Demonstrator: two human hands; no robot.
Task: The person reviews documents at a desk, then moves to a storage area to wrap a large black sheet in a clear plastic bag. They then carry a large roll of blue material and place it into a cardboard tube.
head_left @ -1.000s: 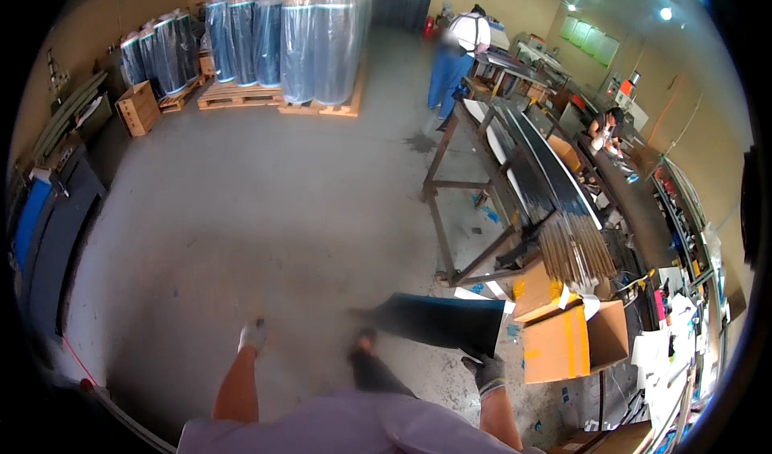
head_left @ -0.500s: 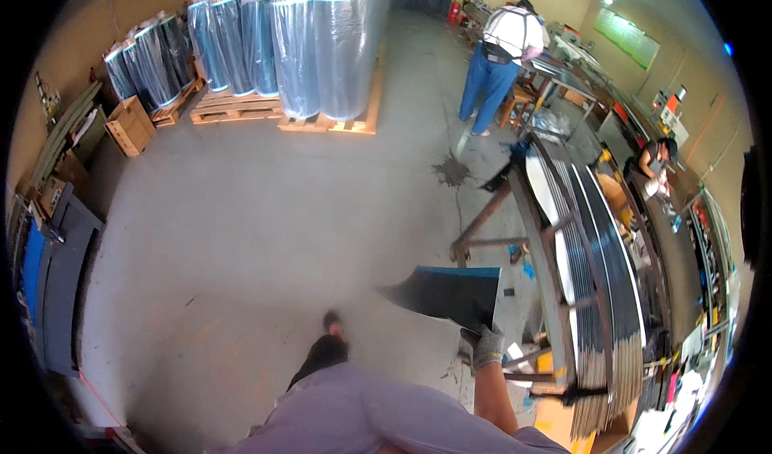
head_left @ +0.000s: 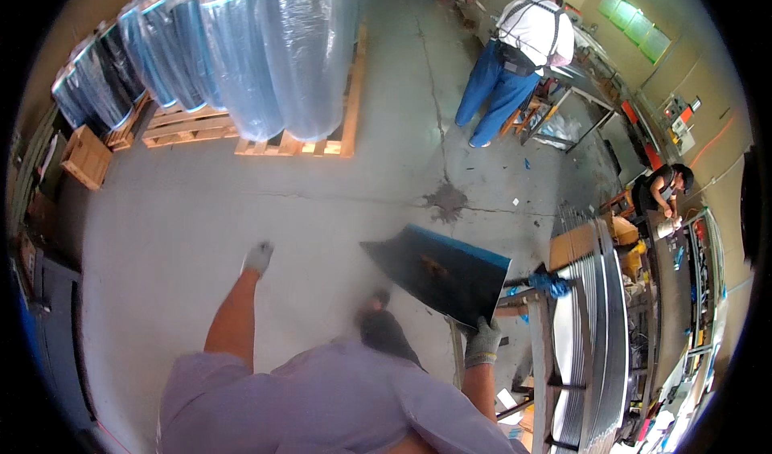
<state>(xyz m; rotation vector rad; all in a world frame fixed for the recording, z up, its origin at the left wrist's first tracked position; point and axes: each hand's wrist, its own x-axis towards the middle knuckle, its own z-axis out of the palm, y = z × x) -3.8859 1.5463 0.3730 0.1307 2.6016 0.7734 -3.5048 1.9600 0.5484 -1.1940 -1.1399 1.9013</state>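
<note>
The gloved right hand (head_left: 482, 343) is clamped on the near corner of a dark, blue-edged sheet (head_left: 470, 281), held out above the floor (head_left: 322, 201). The left hand (head_left: 259, 258) hangs farther out, seemingly bare of any load; I can't tell how its fingers sit. Carrying looks like the step in hand; the next move likely calls for clearing the stacked sheets (head_left: 607, 349) alongside. Beyond, a co-worker (head_left: 527, 32) bends over a desk (head_left: 591, 90).

Left hand (head_left: 258, 258) extends forward, right hand (head_left: 483, 341) clasps
</note>
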